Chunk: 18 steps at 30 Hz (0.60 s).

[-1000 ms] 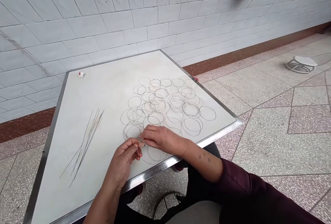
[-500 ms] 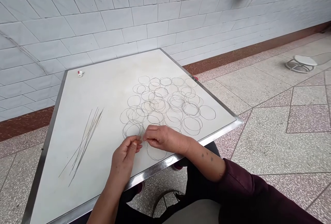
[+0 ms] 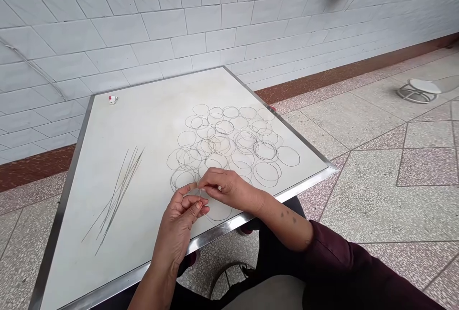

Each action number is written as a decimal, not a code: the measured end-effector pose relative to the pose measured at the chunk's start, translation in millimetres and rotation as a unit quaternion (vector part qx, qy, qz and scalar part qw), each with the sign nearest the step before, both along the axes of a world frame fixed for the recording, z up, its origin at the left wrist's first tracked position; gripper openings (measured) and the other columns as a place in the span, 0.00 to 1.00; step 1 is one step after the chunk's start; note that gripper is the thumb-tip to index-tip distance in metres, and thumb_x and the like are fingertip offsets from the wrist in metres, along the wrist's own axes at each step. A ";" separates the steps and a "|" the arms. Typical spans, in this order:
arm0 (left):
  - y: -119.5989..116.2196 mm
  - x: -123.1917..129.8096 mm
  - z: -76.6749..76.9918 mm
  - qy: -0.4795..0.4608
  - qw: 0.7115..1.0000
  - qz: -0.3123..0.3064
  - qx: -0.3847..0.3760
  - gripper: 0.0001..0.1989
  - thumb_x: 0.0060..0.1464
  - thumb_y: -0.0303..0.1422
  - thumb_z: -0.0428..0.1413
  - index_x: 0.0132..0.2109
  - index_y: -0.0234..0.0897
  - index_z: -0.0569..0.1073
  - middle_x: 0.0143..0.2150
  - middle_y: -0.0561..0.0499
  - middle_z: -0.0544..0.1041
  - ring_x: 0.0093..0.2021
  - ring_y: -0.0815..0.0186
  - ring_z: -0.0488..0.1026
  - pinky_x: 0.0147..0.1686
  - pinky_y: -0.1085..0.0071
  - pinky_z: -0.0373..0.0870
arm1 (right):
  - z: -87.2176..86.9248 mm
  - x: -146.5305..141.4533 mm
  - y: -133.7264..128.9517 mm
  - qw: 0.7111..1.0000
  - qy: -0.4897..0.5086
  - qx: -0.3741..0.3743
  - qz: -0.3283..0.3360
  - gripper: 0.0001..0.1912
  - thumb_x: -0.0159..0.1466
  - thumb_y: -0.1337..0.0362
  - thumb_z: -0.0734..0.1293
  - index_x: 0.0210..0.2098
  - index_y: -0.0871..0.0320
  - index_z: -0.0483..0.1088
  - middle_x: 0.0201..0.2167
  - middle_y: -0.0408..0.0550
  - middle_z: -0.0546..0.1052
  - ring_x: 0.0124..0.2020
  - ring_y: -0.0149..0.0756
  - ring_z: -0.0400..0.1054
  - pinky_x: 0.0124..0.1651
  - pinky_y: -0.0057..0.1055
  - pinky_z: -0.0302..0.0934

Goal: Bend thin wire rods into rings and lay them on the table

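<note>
Near the front edge of the white table [image 3: 158, 109], my left hand [image 3: 181, 217] pinches a thin wire between thumb and fingers. My right hand [image 3: 227, 186] is closed on the same wire just above and to the right, fingertips close to the left ones. Part of a wire loop [image 3: 219, 219] curves below my right hand. Many thin wire rings [image 3: 265, 150] lie overlapping beyond and around my hands. Left of them is a loose bunch of straight wires [image 3: 120, 195]. My fingers hide the ends of the held wire.
A small red and white object [image 3: 113, 100] sits at the table's far left corner. A metal trim [image 3: 211, 238] edges the table, which stands by a tiled wall [image 3: 161, 26]. A low round stool [image 3: 419, 90] is on the floor at right.
My left hand has moved slightly right and its fingers have spread a little around the wire. My right hand stays close by with its fingertips shifted slightly. Rings and straight wires lie as before.
</note>
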State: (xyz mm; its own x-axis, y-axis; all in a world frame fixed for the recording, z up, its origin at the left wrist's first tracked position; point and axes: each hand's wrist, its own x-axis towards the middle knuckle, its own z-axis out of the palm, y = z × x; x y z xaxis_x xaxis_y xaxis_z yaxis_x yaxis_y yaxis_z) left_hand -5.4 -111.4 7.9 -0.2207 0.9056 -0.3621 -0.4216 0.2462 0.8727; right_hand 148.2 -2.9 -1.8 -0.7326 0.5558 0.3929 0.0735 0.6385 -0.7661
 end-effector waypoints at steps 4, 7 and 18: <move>-3.0 -1.7 2.1 0.003 1.000 0.015 -0.006 0.29 0.47 0.36 0.69 0.55 0.37 0.71 0.34 0.52 0.80 0.37 0.66 0.77 0.47 0.64 0.72 | 1.9 2.7 0.6 0.993 0.006 -0.118 0.025 0.11 0.67 0.66 0.68 0.50 0.54 0.71 0.36 0.42 0.78 0.37 0.30 0.74 0.42 0.28 0.69; -4.5 -2.1 4.6 0.020 0.999 0.029 -0.001 0.29 0.47 0.36 0.69 0.56 0.37 0.71 0.34 0.53 0.80 0.34 0.67 0.76 0.46 0.64 0.72 | 4.2 2.9 2.1 0.995 0.005 -0.091 0.035 0.05 0.66 0.66 0.70 0.42 0.56 0.74 0.35 0.43 0.80 0.38 0.31 0.75 0.44 0.28 0.68; -7.2 -4.8 4.9 0.015 0.999 0.030 -0.018 0.29 0.46 0.36 0.70 0.54 0.37 0.72 0.33 0.55 0.77 0.31 0.68 0.75 0.39 0.68 0.73 | 7.6 5.7 -7.0 0.991 0.010 -0.127 0.038 0.13 0.68 0.69 0.67 0.52 0.54 0.73 0.39 0.43 0.81 0.41 0.30 0.75 0.47 0.28 0.68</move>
